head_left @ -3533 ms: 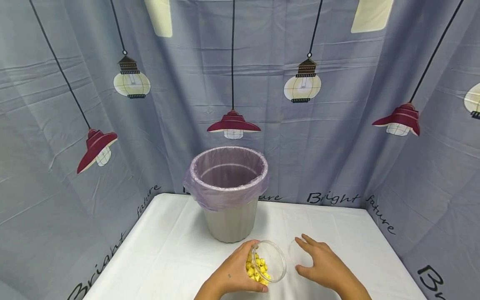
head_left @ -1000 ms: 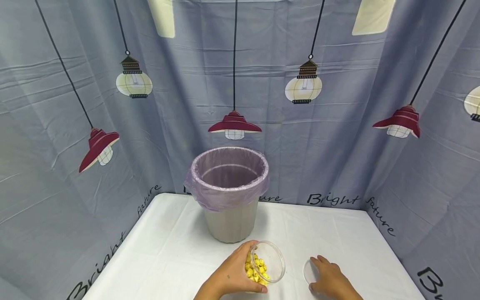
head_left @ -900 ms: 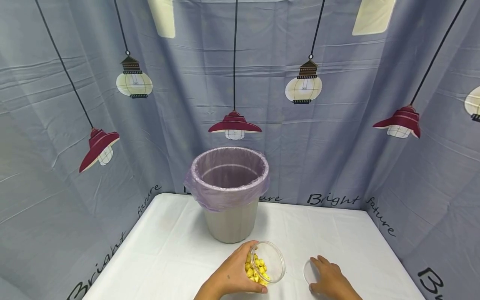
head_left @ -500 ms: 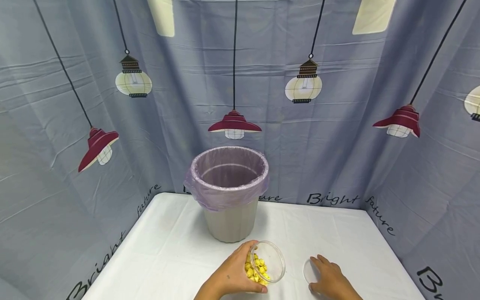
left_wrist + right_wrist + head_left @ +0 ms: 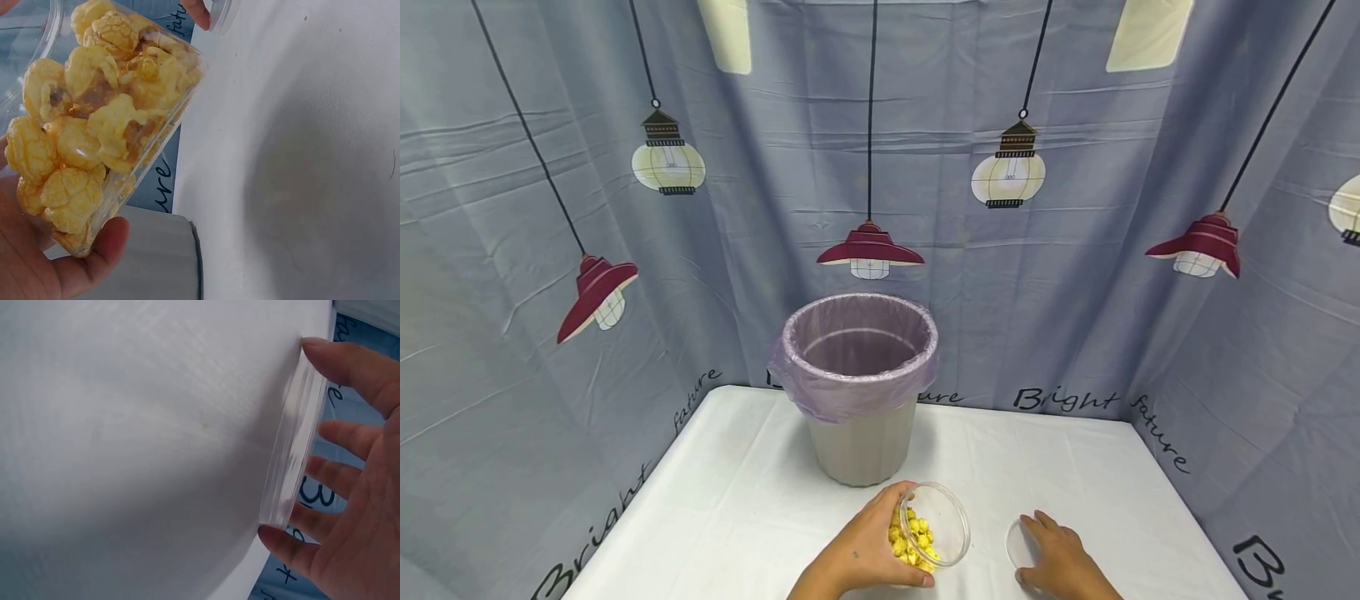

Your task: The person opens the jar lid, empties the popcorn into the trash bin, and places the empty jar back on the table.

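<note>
In the head view my left hand (image 5: 865, 546) grips a clear plastic jar (image 5: 951, 525) from its left side. The jar is tilted with its uncovered mouth toward the right, and yellow popcorn (image 5: 912, 540) lies inside. The left wrist view shows the popcorn (image 5: 75, 140) large behind the clear wall, with my left thumb (image 5: 103, 250) against the jar's bottom edge. To the right, my right hand (image 5: 1063, 560) holds a round clear lid (image 5: 1018, 546) by its rim. Thumb and fingers span the lid (image 5: 294, 444) in the right wrist view, where it lies against the white tabletop.
Behind the jar stands a grey bin (image 5: 861, 450) lined with a purple bag (image 5: 850, 400). A white cloth covers the table (image 5: 737, 500). Grey-blue curtains (image 5: 925, 150) printed with lamps and lettering enclose the table at the back and sides.
Since the earliest frame, my right hand has moved right and down with the lid, away from the jar. Over the last second both hands stay still.
</note>
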`<state>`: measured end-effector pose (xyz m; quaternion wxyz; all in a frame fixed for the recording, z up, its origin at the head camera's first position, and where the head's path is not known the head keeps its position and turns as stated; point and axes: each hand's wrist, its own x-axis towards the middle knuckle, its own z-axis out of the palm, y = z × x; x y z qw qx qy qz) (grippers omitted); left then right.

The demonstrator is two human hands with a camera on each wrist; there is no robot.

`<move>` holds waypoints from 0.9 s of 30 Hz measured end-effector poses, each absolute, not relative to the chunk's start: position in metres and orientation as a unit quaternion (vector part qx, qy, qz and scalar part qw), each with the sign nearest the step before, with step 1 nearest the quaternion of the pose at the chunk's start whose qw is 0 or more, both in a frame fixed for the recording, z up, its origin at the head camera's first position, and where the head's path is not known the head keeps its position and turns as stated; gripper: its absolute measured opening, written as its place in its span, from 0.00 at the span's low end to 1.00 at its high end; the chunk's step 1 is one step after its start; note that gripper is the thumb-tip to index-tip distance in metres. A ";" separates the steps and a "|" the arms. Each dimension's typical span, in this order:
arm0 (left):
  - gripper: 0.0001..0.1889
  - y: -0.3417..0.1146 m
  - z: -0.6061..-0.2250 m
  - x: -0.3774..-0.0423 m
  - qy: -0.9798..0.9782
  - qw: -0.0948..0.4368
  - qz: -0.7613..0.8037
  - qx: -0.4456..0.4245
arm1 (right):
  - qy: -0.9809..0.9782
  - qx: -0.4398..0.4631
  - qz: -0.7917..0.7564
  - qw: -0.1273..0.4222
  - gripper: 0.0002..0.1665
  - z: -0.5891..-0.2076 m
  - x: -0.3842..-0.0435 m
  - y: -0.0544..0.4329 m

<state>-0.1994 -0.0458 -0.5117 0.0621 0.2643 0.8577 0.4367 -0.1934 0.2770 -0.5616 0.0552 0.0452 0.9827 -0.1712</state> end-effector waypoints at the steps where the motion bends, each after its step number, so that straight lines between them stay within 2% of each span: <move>1: 0.59 -0.046 -0.512 -0.199 0.857 0.062 0.437 0.265 | 0.983 0.041 -0.172 0.051 0.53 -0.562 -0.193 0.277; 13: 0.59 -0.045 -0.511 -0.201 0.858 0.063 0.434 0.268 | 0.982 -0.003 -0.190 0.014 0.53 -0.557 -0.189 0.286; 20: 0.59 -0.044 -0.511 -0.201 0.859 0.058 0.431 0.269 | 0.978 -0.014 -0.207 -0.008 0.50 -0.544 -0.186 0.287; 27: 0.59 -0.043 -0.512 -0.202 0.862 0.060 0.425 0.269 | 0.975 -0.039 -0.217 -0.036 0.52 -0.528 -0.188 0.290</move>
